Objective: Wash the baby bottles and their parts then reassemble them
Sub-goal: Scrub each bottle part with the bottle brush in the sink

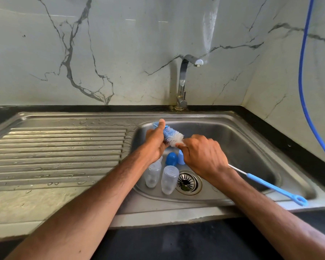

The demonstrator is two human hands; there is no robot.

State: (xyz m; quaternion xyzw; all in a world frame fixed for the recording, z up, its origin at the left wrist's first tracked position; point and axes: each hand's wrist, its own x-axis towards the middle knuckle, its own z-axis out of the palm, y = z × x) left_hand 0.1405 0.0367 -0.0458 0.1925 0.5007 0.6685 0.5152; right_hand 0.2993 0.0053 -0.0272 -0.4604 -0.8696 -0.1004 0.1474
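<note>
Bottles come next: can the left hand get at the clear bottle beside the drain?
Probably yes: the bottle stands uncovered just below the left hand, but that hand grips the brush and would have to release it first.

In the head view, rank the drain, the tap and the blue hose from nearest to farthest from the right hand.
1. Drain: in the sink floor, just below the right hand, which grips the brush.
2. Tap: behind the sink, against the back wall.
3. Hose: hanging down the wall at the far right.
</note>
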